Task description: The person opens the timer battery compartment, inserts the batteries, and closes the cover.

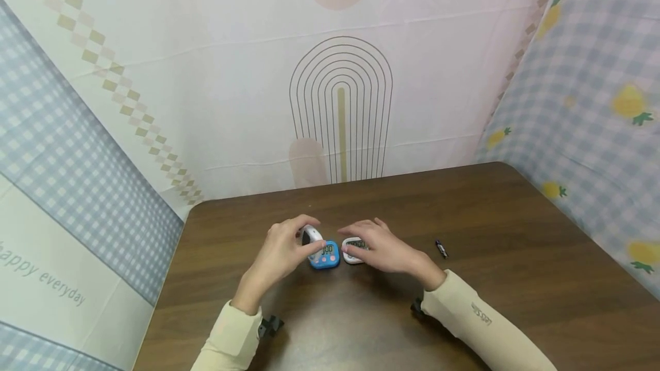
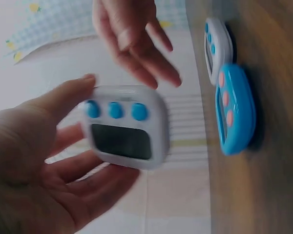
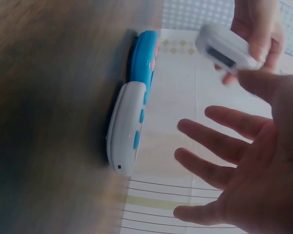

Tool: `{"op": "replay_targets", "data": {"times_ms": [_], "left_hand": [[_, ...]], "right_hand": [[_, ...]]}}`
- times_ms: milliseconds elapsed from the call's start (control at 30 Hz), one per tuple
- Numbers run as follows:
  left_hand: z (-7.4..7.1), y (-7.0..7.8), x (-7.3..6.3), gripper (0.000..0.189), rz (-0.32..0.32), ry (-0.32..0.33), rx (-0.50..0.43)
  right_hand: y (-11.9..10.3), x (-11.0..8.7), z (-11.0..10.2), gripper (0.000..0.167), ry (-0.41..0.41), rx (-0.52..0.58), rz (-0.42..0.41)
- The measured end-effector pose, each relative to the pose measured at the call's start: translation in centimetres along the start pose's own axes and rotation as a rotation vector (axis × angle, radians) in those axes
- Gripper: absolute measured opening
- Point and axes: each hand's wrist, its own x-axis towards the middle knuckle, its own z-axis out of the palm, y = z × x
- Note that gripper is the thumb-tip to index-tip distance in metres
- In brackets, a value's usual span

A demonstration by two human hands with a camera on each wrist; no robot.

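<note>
A white digital timer [image 2: 158, 117] with blue buttons and a blank screen is held in my left hand [image 1: 278, 249], between thumb and fingers, raised off the table. Just below it a blue timer [image 1: 323, 264] with pink buttons lies on the table, its display lit with digits. Touching or nearly touching its right side is a second white timer [image 1: 352, 258], also with blue buttons and digits on its screen. Over that one hovers my right hand [image 1: 388, 249], fingers spread and holding nothing. The right wrist view shows a gap between its fingers and the white timer [image 3: 127, 126].
A small dark battery-like cylinder [image 1: 441, 249] lies on the brown wooden table [image 1: 495, 216], right of the right hand. A patterned curtain [image 1: 232, 102] hangs behind the table's far edge, with checked cloth at both sides. Black wrist mounts [image 1: 270, 325] show below the sleeves.
</note>
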Motion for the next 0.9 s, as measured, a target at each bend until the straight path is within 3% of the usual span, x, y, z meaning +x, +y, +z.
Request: {"op": "replay_targets", "data": {"times_ms": [133,333,533,900], "left_hand": [[0.8,0.3,0.1,0.031,0.098,0.09,-0.121],[1.8,0.5,0.3,0.029,0.204,0.171,-0.246],[2.2,0.8,0.2,0.034,0.236,0.219,-0.399],[2.6,1.0,0.1,0.037,0.285,0.212,-0.468]], "right_hand": [[-0.2,0.0,0.1,0.041,0.057,0.066,-0.026],[-0.8,0.0,0.1,0.041,0.088,0.135,-0.04],[-1.1,0.0,-0.2,0.044,0.091,0.252,-0.014],[-1.1,0.1,-0.5,0.044,0.084,0.536,-0.011]]}}
